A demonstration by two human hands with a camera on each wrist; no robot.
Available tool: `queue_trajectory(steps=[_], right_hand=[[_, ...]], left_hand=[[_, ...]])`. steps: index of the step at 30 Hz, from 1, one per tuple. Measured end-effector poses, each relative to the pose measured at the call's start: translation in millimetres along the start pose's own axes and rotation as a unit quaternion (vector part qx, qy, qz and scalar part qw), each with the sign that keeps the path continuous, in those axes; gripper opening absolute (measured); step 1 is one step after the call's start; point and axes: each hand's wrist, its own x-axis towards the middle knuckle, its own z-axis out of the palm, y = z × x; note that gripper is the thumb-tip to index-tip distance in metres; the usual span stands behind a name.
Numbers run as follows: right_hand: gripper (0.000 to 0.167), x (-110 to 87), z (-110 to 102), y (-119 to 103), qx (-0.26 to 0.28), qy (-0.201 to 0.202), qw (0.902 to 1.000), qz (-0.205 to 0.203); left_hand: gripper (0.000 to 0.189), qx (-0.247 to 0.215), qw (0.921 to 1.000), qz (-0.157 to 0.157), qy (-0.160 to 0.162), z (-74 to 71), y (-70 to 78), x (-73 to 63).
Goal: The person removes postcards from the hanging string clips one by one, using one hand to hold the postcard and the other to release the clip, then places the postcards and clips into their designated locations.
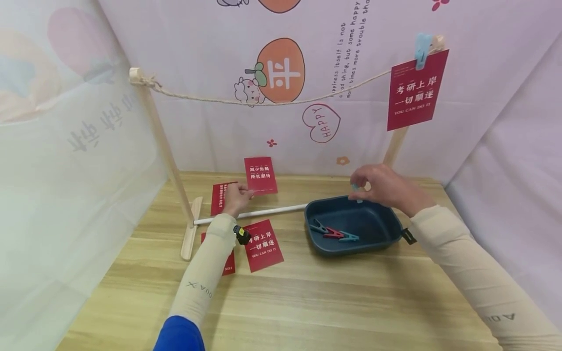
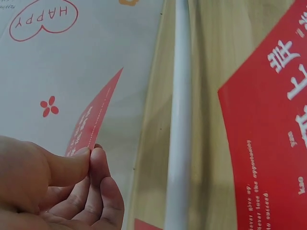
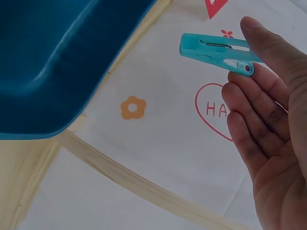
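Between thumb and fingers, my left hand [image 1: 237, 199] pinches a red card [image 1: 261, 176] with white lettering, raised off the table by its lower edge; the left wrist view shows the card [image 2: 98, 117] tilted above the thumb. Over the rim of a dark blue basin [image 1: 316, 244], my right hand [image 1: 381, 185] holds a light blue clothespin [image 3: 216, 50] between thumb and fingers. Inside the basin lie several clothespins, a red one [image 1: 333, 234] among them. Another red card [image 1: 417, 92] hangs at the right end of a rope [image 1: 272, 103], held by a light blue clothespin [image 1: 422, 51].
More red cards lie on the table, one [image 1: 265, 246] in front of the white rod [image 1: 276, 210] and one [image 1: 217, 197] partly behind my left hand. A wooden post [image 1: 160, 131] on a flat foot [image 1: 189, 243] carries the rope's left end. Printed cloth [image 1: 197, 131] hangs behind.
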Motion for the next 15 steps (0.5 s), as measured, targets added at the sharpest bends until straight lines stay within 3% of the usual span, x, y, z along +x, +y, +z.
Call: queue_trajectory(steps=[15], right_hand=[[0.04, -15.6, 24, 7, -0.019, -0.023, 0.9996, 0.002]], left_hand=[[0.023, 0.027, 0.9995, -0.018, -0.003, -0.5, -14.9, 0.5]])
